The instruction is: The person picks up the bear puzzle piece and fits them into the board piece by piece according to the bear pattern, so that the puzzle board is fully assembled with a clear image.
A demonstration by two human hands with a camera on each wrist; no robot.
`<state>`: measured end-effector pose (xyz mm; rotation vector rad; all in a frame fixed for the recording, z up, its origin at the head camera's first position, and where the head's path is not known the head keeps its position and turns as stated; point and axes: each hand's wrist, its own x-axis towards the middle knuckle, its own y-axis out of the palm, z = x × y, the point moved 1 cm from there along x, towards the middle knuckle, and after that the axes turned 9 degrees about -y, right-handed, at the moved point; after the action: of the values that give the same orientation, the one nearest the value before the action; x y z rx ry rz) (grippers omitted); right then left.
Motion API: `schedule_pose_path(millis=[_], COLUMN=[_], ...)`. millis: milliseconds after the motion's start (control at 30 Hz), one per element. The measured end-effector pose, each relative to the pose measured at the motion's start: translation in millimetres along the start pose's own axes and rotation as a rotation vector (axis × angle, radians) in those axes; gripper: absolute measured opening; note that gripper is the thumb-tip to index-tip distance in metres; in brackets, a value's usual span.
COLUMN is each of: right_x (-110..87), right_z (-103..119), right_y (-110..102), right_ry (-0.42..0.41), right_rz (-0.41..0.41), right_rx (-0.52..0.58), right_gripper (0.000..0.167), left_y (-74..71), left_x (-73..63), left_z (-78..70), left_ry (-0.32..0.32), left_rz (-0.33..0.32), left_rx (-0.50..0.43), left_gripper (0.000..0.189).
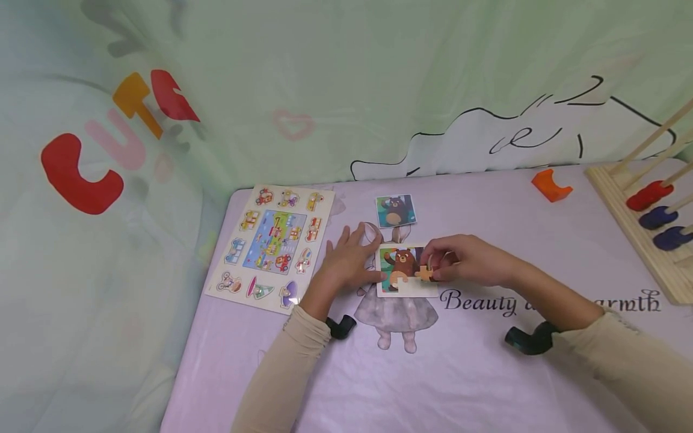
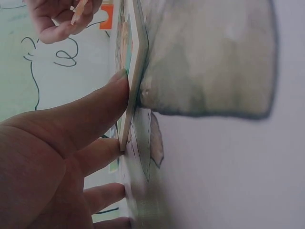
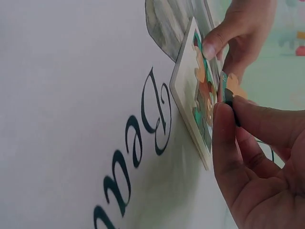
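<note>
A small wooden bear jigsaw puzzle [image 1: 417, 291] lies on the table, its lower part showing bare board. My right hand [image 1: 472, 260] pinches a jigsaw piece [image 1: 425, 273] between thumb and fingers, just above the puzzle's right side. In the right wrist view the piece [image 3: 228, 89] is tilted and apart from the board. My left hand [image 1: 349, 260] rests at the puzzle's left edge with fingers spread. Its thumb [image 2: 102, 105] touches the board's edge in the left wrist view. Above the puzzle lies a picture card [image 1: 397, 210] of the same bear.
To the left lies a vehicle peg puzzle board [image 1: 216, 287]. An orange arch block [image 1: 551, 185] sits at the back right, near a wooden bead frame [image 1: 639, 240]. A curtain [image 1: 346, 90] hangs along the table's back edge. Dark wrist-camera parts [image 1: 529, 339] show under the right forearm.
</note>
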<state>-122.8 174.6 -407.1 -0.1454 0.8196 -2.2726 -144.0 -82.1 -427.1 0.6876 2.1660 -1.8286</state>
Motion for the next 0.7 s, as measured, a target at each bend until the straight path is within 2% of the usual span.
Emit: schedule_pose_path(millis=[133,233,367,500,700], right_x=[3.7,6.5,8.5,10.4,14.8], right_z=[0,1,3,3,5], right_y=[6,10,15,19,25], right_ry=[0.014,0.038,0.025,0.026,0.071], right_rz=[0.006,0.004,-0.011,-0.033,-0.072], right_rx=[0.034,0.049,0.043,0.053,0.074], right_gripper=[0.022,0.016,0.01,0.011,0.011], left_y=[-0.2,0.2,0.8,0.6,-0.7], left_x=[0.2,0.8,0.8,0.2,-0.7], left_z=[0.0,0.3,0.6,0.5,0.0], left_ry=[0.001,0.001,0.002,0.002,-0.002], left_rz=[0.001,0.001,0.002,0.001,0.003], left_rx=[0.002,0.001,0.001,-0.001,-0.006], left_gripper=[0.084,0.084,0.084,0.084,0.083])
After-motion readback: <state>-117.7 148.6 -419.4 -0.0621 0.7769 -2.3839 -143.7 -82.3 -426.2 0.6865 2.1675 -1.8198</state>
